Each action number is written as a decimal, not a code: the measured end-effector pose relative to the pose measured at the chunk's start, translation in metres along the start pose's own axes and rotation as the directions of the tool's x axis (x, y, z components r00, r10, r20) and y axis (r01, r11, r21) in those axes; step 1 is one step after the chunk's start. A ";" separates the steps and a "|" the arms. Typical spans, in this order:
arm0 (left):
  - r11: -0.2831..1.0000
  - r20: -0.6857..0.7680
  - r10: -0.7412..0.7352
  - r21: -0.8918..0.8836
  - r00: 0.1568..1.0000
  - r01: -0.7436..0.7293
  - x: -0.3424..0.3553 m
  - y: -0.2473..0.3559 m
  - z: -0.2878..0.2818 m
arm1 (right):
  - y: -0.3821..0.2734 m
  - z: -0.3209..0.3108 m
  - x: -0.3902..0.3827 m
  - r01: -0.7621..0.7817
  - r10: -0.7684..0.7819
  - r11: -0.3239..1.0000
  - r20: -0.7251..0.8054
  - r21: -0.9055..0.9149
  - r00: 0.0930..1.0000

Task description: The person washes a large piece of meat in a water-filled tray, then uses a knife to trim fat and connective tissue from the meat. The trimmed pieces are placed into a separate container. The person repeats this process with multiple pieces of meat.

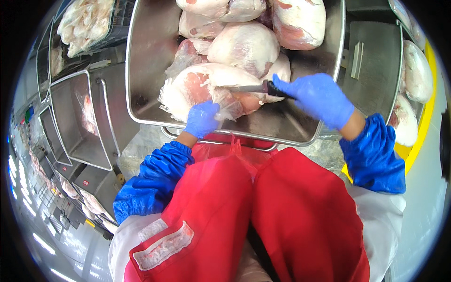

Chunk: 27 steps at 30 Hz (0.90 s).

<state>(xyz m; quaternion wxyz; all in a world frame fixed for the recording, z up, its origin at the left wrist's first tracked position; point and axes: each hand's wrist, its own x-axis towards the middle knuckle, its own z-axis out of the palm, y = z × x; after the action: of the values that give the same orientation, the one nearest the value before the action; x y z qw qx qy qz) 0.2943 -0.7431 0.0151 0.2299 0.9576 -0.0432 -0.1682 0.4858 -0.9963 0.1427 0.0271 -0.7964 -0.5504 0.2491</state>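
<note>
A large fatty cut of raw meat [192, 87] lies at the near side of a steel tub [150, 56]. My left hand [202, 119], in a blue glove, is closed on a thin, pale flap of membrane [229, 106] at the near edge of this cut. My right hand [322, 98], also gloved, grips the dark handle of a knife [249, 88]. The blade points left and lies against the top of the meat; its tip is hard to make out. Right behind sit more big pieces of meat [244, 47], heaped in the tub.
On the left stand an empty-looking steel cart [84, 127] with a scrap inside and a crate [111, 33] of pale trimmings. At right are another steel tub [373, 61], more meat cuts [417, 73] and a yellow rim [428, 108]. My red apron [206, 202] hangs close to the tub.
</note>
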 end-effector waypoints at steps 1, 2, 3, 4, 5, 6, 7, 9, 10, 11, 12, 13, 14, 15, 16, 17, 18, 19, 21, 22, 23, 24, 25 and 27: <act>1.000 -0.024 0.005 -0.010 1.000 -0.006 0.000 0.000 0.000 | -0.017 -0.006 -0.008 -0.003 0.002 1.000 -0.050 -0.014 0.999; 1.000 -0.005 -0.004 -0.021 1.000 0.004 0.002 0.002 -0.003 | -0.031 -0.010 -0.015 -0.007 0.004 0.999 -0.098 -0.033 0.995; 0.999 0.016 -0.013 -0.032 1.000 0.014 0.004 0.003 -0.008 | -0.044 -0.014 -0.019 -0.011 0.003 0.999 -0.144 -0.051 0.990; 0.999 0.039 -0.024 -0.043 0.999 0.025 0.004 0.003 -0.011 | -0.055 -0.017 -0.019 -0.049 0.038 0.995 -0.128 -0.088 0.991; 0.998 0.057 -0.038 -0.052 0.998 0.041 0.004 0.003 -0.011 | -0.066 -0.020 -0.018 -0.084 0.069 0.988 -0.116 -0.130 0.991; 0.997 0.077 -0.052 -0.061 0.996 0.057 0.004 0.002 -0.010 | -0.076 -0.022 -0.018 -0.117 0.101 0.978 -0.104 -0.171 0.989; 0.995 0.098 -0.067 -0.070 0.993 0.074 0.004 0.001 -0.010 | -0.085 -0.023 -0.019 -0.128 0.111 0.976 -0.101 -0.177 0.989; 0.994 0.145 -0.060 -0.078 0.988 0.071 0.006 0.000 -0.012 | -0.102 -0.023 -0.013 -0.173 0.165 0.970 -0.058 -0.171 0.985; 0.994 0.169 -0.056 -0.082 0.984 0.071 0.007 0.000 -0.014 | -0.111 -0.022 -0.010 -0.195 0.191 0.966 -0.037 -0.168 0.981; 0.993 0.156 -0.049 -0.097 0.986 0.065 0.006 -0.001 -0.014 | -0.119 -0.016 -0.006 -0.216 0.210 0.963 -0.053 -0.163 0.976; 0.993 0.149 -0.032 -0.111 0.988 0.049 0.007 -0.001 -0.014 | -0.126 -0.006 -0.002 -0.247 0.239 0.957 -0.070 -0.155 0.969; 0.992 0.140 -0.016 -0.126 0.990 0.034 0.008 -0.001 -0.014 | -0.133 -0.004 0.001 -0.277 0.267 0.950 -0.086 -0.146 0.960; 0.990 0.134 -0.018 -0.136 0.991 0.036 0.008 -0.002 -0.014 | -0.141 -0.006 0.010 -0.304 0.301 0.940 -0.043 -0.157 0.953; 0.989 0.134 -0.021 -0.144 0.991 0.041 0.008 -0.003 -0.014 | -0.150 -0.009 0.020 -0.329 0.334 0.930 0.002 -0.163 0.943; 0.987 0.132 -0.027 -0.153 0.991 0.047 0.007 -0.002 -0.015 | -0.156 -0.012 0.028 -0.352 0.365 0.920 0.047 -0.171 0.930; 0.987 0.136 -0.017 -0.157 0.991 0.038 0.007 -0.003 -0.016 | -0.162 -0.014 0.030 -0.298 0.288 0.933 -0.079 -0.200 0.955; 0.986 0.138 -0.010 -0.162 0.990 0.033 0.007 -0.003 -0.018 | -0.162 -0.014 0.033 -0.275 0.269 0.941 -0.059 -0.200 0.961; 0.985 0.138 -0.008 -0.167 0.990 0.031 0.008 -0.002 -0.019 | -0.160 -0.013 0.036 -0.247 0.245 0.948 -0.038 -0.200 0.969; 0.985 0.146 -0.011 -0.166 0.989 0.036 0.008 -0.003 -0.019 | -0.147 -0.013 0.041 -0.196 0.201 0.962 0.007 -0.189 0.980; 0.985 0.148 -0.020 -0.168 0.989 0.045 0.008 -0.003 -0.019 | -0.136 -0.016 0.043 -0.164 0.174 0.969 0.035 -0.186 0.984; 0.987 0.151 -0.013 -0.155 0.988 0.037 0.006 -0.004 -0.018 | -0.122 -0.016 0.046 -0.126 0.139 0.976 0.059 -0.177 0.989; 0.990 0.151 0.000 -0.138 0.988 0.022 0.006 -0.006 -0.016 | -0.105 -0.015 0.047 -0.089 0.097 0.985 0.049 -0.150 0.994; 0.992 0.152 0.008 -0.122 0.988 0.011 0.006 -0.007 -0.014 | -0.086 -0.014 0.046 -0.046 0.051 0.991 0.040 -0.123 0.998; 0.991 0.110 0.032 -0.129 0.993 -0.018 0.005 -0.008 -0.011 | -0.041 -0.008 0.048 -0.031 0.032 0.999 0.124 -0.009 0.992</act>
<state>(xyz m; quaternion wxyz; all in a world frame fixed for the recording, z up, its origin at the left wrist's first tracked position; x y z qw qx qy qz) 0.3026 -0.7316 0.0196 0.2903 0.9292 -0.0571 -0.2214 0.4671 -0.9359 0.1452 -0.0142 -0.7879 -0.5394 0.2967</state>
